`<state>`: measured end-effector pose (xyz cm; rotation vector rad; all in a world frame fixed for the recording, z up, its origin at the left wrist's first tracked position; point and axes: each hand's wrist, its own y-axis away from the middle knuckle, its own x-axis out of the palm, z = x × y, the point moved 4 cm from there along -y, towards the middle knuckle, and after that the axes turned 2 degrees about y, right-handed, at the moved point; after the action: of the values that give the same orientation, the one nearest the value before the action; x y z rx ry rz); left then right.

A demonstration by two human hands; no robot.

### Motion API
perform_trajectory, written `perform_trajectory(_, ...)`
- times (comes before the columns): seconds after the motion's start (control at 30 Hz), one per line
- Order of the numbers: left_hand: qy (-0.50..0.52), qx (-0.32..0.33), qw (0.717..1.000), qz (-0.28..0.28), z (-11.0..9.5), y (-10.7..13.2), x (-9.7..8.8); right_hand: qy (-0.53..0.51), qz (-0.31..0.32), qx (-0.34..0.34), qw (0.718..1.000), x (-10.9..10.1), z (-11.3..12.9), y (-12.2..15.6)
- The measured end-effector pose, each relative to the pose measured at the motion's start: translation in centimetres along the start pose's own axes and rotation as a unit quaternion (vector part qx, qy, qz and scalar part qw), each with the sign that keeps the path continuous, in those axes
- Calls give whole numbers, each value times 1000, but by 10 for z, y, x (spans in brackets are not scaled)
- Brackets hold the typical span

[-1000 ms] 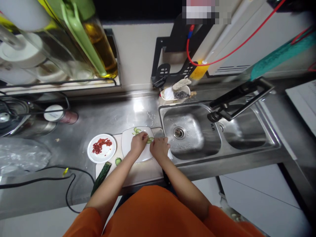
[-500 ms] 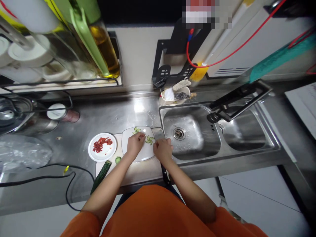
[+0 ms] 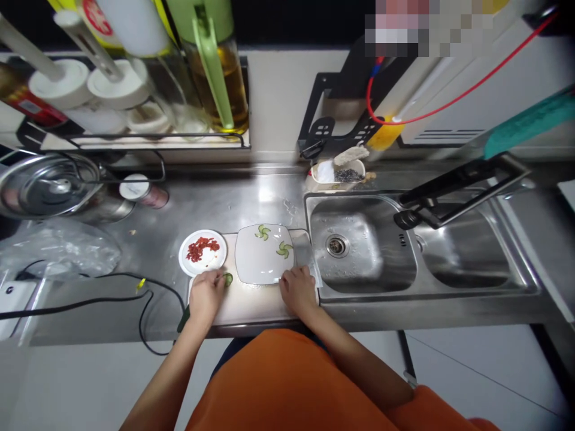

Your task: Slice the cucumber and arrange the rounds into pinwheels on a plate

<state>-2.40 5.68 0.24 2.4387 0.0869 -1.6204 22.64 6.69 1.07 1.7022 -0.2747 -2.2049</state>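
A white squarish plate (image 3: 256, 257) lies on the pale cutting board (image 3: 265, 305), with two green pinwheels of thin cucumber slices (image 3: 284, 249) near its top and right edges. My left hand (image 3: 207, 296) is left of the plate, its thumb and fingers closed at a small stack of cucumber slices (image 3: 229, 279). Beneath that hand the dark end of a cucumber (image 3: 183, 320) shows. My right hand (image 3: 299, 290) rests with curled fingers at the plate's lower right corner, beside a flat knife blade (image 3: 313, 263); what its fingers hold is hidden.
A round white plate of red bits (image 3: 202, 250) stands left of the board. To the right is a double steel sink (image 3: 359, 239) with a black faucet (image 3: 431, 197). A black cable (image 3: 157, 282), a plastic bag (image 3: 63, 248) and a lidded jar (image 3: 144, 191) are at left.
My left hand has moved from over the plate down and left to the cucumber slices. My right hand stays by the plate's right side, slightly lower. The view has shifted left.
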Motion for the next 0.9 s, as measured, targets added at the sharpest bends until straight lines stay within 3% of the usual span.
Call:
perform_trajectory(0.33,-54,16,998,17,4,10,17,28,24,-28,999,6,13,3)
perform_trajectory(0.7,-65,-23,997,45,-5,15,11,35,43,-21,998,5,21,7)
perform_trajectory(0.9,-60,-36,997,27,-3,14,11,25,40,-23,999,5,24,9)
